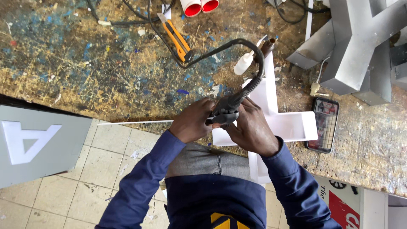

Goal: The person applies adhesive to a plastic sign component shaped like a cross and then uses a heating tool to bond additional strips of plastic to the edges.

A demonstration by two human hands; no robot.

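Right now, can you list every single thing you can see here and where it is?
black corded hand tool: one, black, gripped by both hands above the white piece
white cross-shaped plastic letter shell: one, white, on the bench under the hands
paint-spattered wooden workbench: one, brown with blue flecks, across the top
orange utility knife: one, orange and black, upper middle of bench
white squeeze bottle: one, white, beside the tool's cable
red-ended white tubes: two, top edge
grey metal channel letter: one, grey, upper right
dark phone: one, right of the white piece
grey sign panel with white letter: one, left, over the tiled floor
left hand: one, on the tool
right hand: one, on the tool
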